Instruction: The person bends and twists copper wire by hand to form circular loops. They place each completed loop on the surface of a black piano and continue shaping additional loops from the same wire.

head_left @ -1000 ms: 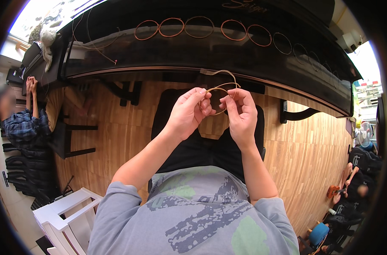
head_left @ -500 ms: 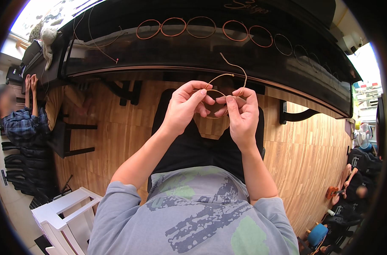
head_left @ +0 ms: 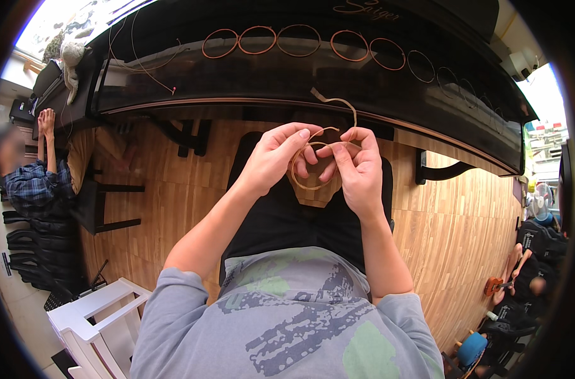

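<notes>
In front of my lap, both hands work on one bronze-coloured wire string (head_left: 307, 188), bent into a loop. My left hand (head_left: 269, 158) pinches the loop's left side between thumb and fingertips, and a short end pokes out to the right above it. Thumb and fingers of my right hand (head_left: 358, 172) close on the right side, where the strands cross. A long free tail (head_left: 354, 115) rises from the right hand and bends left over the edge of a black piano (head_left: 237, 81). Fingers partly cover the loop.
Several coiled string rings (head_left: 276, 42) lie in a row on the piano's dark surface. Loose strings (head_left: 149, 74) lie at its left end. A person in a plaid shirt (head_left: 37, 189) sits far left, near a white chair (head_left: 79, 311). Another person holds a ukulele (head_left: 491, 286) far right.
The string's upper tail has swung left and lower. Its short end has shifted left, and the loop now hangs lower between my hands. Both hands stay nearly in place.
</notes>
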`<state>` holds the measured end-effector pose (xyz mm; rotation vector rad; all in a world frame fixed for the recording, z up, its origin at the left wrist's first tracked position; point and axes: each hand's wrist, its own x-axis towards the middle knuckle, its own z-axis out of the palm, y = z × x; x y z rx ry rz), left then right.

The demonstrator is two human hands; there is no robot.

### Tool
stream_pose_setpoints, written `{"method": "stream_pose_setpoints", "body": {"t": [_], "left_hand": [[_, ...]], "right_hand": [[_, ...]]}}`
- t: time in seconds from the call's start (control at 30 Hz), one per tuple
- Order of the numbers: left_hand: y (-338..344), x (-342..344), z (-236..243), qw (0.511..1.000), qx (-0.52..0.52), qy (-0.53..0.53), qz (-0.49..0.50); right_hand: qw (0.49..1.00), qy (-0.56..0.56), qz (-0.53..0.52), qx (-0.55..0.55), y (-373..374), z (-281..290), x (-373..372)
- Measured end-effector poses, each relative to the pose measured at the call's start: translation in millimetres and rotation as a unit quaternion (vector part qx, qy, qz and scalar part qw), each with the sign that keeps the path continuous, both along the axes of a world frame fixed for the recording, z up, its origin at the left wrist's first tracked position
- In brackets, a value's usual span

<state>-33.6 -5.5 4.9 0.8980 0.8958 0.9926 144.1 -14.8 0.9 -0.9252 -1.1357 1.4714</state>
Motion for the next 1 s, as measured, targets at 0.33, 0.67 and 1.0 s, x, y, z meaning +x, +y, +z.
{"method": "stream_pose_setpoints", "body": {"t": [0.33,0.67,1.0], "left_hand": [[-3,-1,3,0.999,-0.028,-0.025,-0.008],[-7,-11,10,0.962,0.189,0.192,-0.043],[-12,-9,9,0.79,0.43,0.436,0.034]], "right_hand": [[1.0,-0.023,0.013,-0.014,4,0,3],[0.99,0.099,0.023,-0.099,8,5,6],[0.993,0.036,0.078,-0.085,8,6,6]]}}
